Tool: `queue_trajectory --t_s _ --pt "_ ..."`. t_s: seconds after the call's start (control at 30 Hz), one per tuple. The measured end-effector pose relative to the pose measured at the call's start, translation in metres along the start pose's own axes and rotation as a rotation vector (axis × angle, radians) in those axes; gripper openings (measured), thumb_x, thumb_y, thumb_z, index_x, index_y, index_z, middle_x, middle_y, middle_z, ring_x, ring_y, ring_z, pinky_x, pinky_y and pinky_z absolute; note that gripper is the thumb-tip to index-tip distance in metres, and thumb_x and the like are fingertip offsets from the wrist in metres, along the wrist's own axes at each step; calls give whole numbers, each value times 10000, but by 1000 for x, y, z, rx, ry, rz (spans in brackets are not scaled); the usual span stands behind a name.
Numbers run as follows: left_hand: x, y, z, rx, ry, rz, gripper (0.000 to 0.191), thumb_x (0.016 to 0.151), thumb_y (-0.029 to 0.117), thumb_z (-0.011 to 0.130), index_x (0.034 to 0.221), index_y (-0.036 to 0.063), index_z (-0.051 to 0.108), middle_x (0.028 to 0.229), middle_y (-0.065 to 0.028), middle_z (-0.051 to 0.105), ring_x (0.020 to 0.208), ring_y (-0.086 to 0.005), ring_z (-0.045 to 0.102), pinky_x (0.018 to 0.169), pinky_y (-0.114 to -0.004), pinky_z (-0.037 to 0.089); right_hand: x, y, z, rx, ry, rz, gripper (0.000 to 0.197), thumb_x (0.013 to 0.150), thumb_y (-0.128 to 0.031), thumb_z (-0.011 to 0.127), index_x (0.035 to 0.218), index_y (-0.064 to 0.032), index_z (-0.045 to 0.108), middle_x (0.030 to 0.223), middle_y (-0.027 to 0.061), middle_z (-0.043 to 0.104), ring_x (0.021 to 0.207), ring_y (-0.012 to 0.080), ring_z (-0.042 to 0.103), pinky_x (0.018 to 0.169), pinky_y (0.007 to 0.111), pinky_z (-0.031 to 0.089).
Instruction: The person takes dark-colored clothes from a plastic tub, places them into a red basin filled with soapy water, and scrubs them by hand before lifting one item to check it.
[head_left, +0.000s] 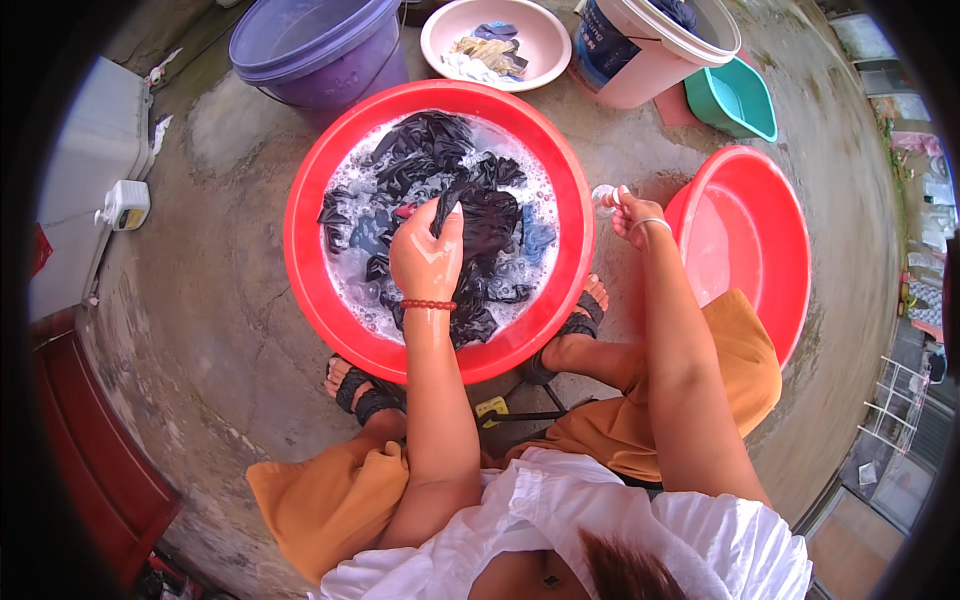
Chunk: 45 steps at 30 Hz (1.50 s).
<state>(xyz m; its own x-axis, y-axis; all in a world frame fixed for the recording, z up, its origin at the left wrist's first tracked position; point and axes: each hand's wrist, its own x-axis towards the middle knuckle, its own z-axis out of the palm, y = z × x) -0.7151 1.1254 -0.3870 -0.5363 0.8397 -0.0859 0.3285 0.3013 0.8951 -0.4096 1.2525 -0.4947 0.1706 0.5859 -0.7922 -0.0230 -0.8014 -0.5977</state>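
A large red plastic basin (307, 300) holds sudsy water and a heap of dark, wet clothes (427, 146). Over its middle, my left hand (427, 259) grips a bunched black garment (487, 217) between thumb and fingers; a red bead bracelet circles that wrist, and the skin is wet. Bits of blue cloth (536, 232) lie in the foam at the basin's right side. Outside the right rim, my right hand (636, 216) holds a small clear object with a white part (604, 198), perhaps a bottle or cap; its exact kind is unclear.
A purple bucket (322, 60), a pink basin (551, 37) with small garments and a pale bucket (637, 52) stand beyond. A teal basin (731, 97) and an oval red basin (750, 225) are at right. A white jug (129, 205) is at left. My sandaled feet flank the washing basin.
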Motion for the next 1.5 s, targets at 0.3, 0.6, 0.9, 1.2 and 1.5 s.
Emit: queue_trajectory --t_s 0.3,0.6,0.9,1.2,1.5 --pt "0 -87 14 559 93 343 230 745 230 614 794 7 631 764 -143 595 716 -318 550 723 -403 416 9 3 2 -61 41 81 313 840 -371 563 777 -70 622 582 -11 536 449 103 526 421 232 480" --pt "-2 -49 30 -1104 -165 -500 307 883 170 506 1122 -23 498 1056 -64 562 944 -154 549 851 -274 423 -5 -6 1 -7 6 -6 318 807 -344 614 738 -33 608 598 23 545 479 138 540 470 276 503" --pt "-5 -33 27 -1223 -270 -439 304 896 229 482 1122 29 515 1109 -55 547 1029 -160 516 900 -307 396 -3 8 4 -31 47 -77 358 799 -344 622 678 -12 565 564 46 531 437 158 521 418 280 475" --pt "-1 -135 53 -1293 391 -952 355 744 239 608 1022 27 550 1036 -117 583 913 -258 583 834 -389 460 -39 9 6 -303 190 91 642 616 -688 609 538 -75 434 447 34 427 332 153 422 313 267 345" --pt "-32 -131 59 -1663 136 -1192 435 895 386 300 1076 86 558 1066 -82 595 980 -268 558 878 -439 424 -108 59 180 -450 -452 -630 563 912 -421 380 935 95 602 879 146 638 836 202 608 794 295 462"
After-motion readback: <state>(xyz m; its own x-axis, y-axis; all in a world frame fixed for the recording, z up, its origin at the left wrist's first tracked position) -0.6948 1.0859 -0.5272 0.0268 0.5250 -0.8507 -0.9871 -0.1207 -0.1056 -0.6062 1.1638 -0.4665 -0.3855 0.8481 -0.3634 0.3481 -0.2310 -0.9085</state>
